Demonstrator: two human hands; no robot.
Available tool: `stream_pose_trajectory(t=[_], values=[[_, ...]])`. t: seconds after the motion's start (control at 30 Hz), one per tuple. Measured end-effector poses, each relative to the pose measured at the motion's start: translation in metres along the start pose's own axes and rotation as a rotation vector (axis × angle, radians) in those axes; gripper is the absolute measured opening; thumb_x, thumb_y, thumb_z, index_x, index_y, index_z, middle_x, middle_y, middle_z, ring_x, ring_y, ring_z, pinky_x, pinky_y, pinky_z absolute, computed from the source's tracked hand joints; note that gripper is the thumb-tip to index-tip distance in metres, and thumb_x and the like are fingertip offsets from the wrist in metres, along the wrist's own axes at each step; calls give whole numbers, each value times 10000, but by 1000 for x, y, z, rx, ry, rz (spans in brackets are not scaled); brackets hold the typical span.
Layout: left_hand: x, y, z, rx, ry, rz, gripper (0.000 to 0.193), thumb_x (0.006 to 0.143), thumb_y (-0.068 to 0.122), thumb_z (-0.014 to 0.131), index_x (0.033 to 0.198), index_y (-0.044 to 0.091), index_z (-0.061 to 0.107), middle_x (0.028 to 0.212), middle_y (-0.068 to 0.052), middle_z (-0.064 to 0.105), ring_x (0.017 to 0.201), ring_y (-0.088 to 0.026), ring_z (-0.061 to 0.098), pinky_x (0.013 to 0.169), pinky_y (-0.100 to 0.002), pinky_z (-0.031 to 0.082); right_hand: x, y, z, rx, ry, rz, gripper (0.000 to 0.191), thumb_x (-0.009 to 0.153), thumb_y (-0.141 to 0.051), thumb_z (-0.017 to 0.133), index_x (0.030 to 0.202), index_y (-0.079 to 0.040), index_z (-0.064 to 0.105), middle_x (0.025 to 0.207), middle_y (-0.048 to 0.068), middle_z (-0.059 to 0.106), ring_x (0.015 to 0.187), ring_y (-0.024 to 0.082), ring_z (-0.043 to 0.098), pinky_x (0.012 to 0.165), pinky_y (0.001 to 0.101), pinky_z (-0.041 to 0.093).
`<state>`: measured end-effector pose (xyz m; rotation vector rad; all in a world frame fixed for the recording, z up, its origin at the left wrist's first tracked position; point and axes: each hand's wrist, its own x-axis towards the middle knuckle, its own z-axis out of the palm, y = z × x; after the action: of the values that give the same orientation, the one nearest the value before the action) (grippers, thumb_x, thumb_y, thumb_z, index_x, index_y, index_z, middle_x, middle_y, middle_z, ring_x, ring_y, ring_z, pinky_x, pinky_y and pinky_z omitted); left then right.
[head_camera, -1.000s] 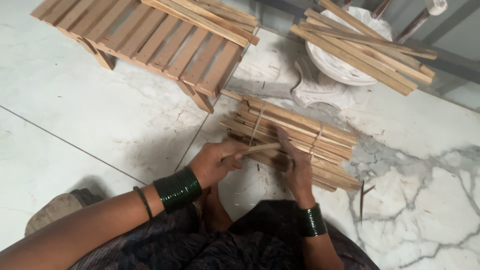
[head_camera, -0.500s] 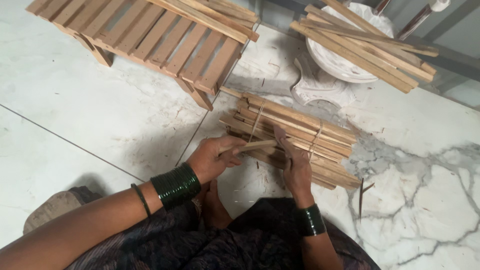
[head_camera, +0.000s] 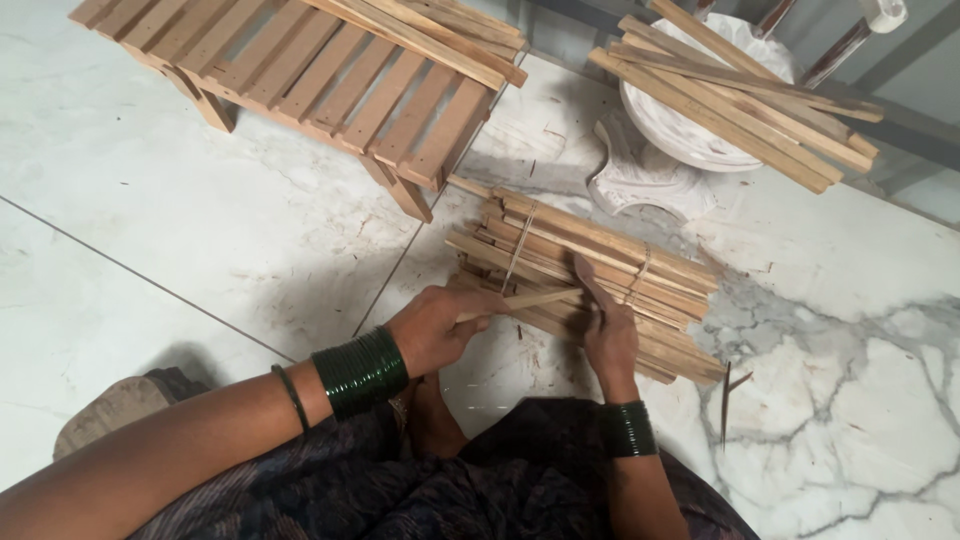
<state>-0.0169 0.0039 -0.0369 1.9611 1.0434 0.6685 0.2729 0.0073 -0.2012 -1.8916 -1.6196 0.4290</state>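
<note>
A tied bundle of flat wooden sticks (head_camera: 600, 250) lies on the marble floor in front of me. My left hand (head_camera: 435, 325) grips one thin stick (head_camera: 530, 300) that points right across the bundle's near edge. My right hand (head_camera: 605, 325) rests on the bundle, fingers stretched forward along the sticks and touching the thin stick's far end. Stacks of green bangles sit on both wrists.
A slatted wooden rack (head_camera: 300, 70) with loose sticks on top stands at the back left. A white ornate stand (head_camera: 680, 130) at the back right carries more sticks (head_camera: 740, 95). A thin splinter (head_camera: 725, 400) lies on the floor at the right. My knees fill the bottom edge.
Both hands stay at the bundle. The thin stick in my left hand has shifted slightly, and my right fingers have stretched further forward over the sticks.
</note>
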Motion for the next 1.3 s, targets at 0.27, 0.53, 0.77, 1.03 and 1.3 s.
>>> stream_pose_trajectory(t=[0.27, 0.53, 0.77, 1.03, 1.3], values=[[1, 4, 3, -49, 104, -32, 192, 914, 67, 684, 1103, 49, 713, 1067, -142, 731, 978, -309, 732, 837, -365, 590, -7, -14, -12, 104, 14, -148, 389, 998, -81, 551, 1362, -178, 651, 1083, 258, 700, 1011, 444, 629, 893, 512, 499], [6, -6, 4, -56, 218, 21, 263, 909, 15, 610, 1170, 42, 628, 1109, -162, 651, 1007, -315, 700, 852, -381, 591, -3, -15, -14, 51, -100, -14, 486, 969, -87, 536, 1424, -234, 624, 990, 235, 691, 903, 418, 625, 878, 506, 495], [11, -8, 10, 37, 270, 22, 381, 864, 8, 652, 1236, 60, 589, 1026, -166, 599, 932, -333, 640, 780, -427, 542, 1, 3, -8, 44, -16, -129, 387, 987, -80, 573, 1354, -173, 654, 1060, 221, 697, 952, 417, 619, 880, 499, 493], [10, -7, 13, 22, 252, -13, 465, 817, -36, 653, 1267, 50, 569, 1041, -165, 581, 962, -340, 618, 833, -429, 525, -4, -2, -26, 37, -95, -209, 487, 942, -21, 570, 1385, -207, 652, 1080, 181, 714, 1008, 390, 627, 968, 475, 493], [3, -15, 17, -47, 154, -54, 562, 747, -141, 625, 1263, 73, 565, 1119, -163, 591, 1045, -346, 646, 887, -416, 548, -14, -16, -31, 73, -162, -271, 511, 900, -9, 575, 1356, -227, 652, 1216, 101, 736, 991, 341, 636, 940, 436, 533]])
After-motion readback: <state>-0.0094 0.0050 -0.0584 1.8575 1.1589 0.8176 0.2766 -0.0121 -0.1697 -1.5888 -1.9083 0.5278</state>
